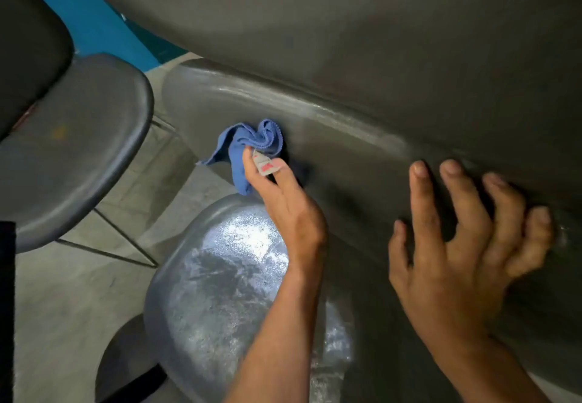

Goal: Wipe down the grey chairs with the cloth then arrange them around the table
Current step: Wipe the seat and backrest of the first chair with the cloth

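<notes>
The view looks down at close range on several grey chairs. The left hand (283, 210) pinches a crumpled blue cloth (252, 144) between thumb and fingers and presses it against the curved grey shell of the chair being wiped (362, 150), near that shell's left end. A small grey tag with red print (264, 164) hangs from the cloth and lies across the fingers. Part of the cloth trails down to the left, clear of the shell.

The right hand (456, 245) holds nothing. Its fingers are spread wide and slightly bent, the fingertips (420, 169) resting on the same shell to the right of the cloth, well apart from the left hand. The little finger side is blurred.

A faint pale streak runs along the upper ridge of the shell between the two hands. A larger dark grey surface (378, 24) fills the far and right part of the view above the shell; whether it belongs to the same chair cannot be told.

Below the left forearm lies a second grey seat (220, 276), its surface brightly lit and mottled. At left stands a third grey chair (78, 150) on thin dark wire legs (119, 232), resting on a pale concrete floor (63, 292). A teal surface (100, 24) shows at far left.
</notes>
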